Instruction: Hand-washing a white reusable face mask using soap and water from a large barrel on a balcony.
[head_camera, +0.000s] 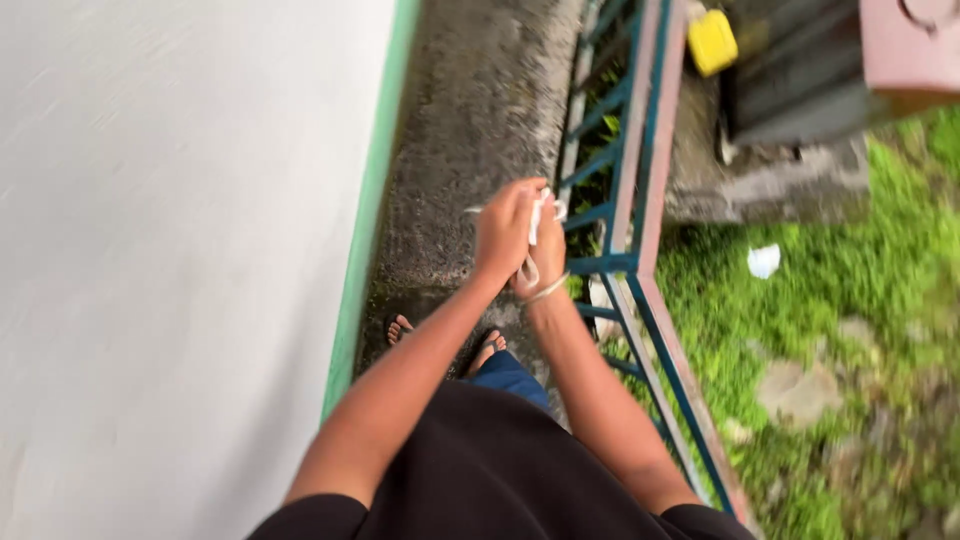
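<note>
My left hand (503, 228) and my right hand (547, 240) are held together in front of me, both closed on a small white cloth-like piece (537, 213); its exact kind is blurred. A thin bracelet (547, 290) circles my right wrist. Below them are my two feet in sandals (443, 340) on a narrow wet concrete path (470, 130).
A white wall with a green base strip (372, 200) runs along the left. A blue and red metal railing (630, 200) borders the path on the right. Beyond it lie grass, stones (800, 390), a white scrap (763, 260) and a yellow container (712, 42).
</note>
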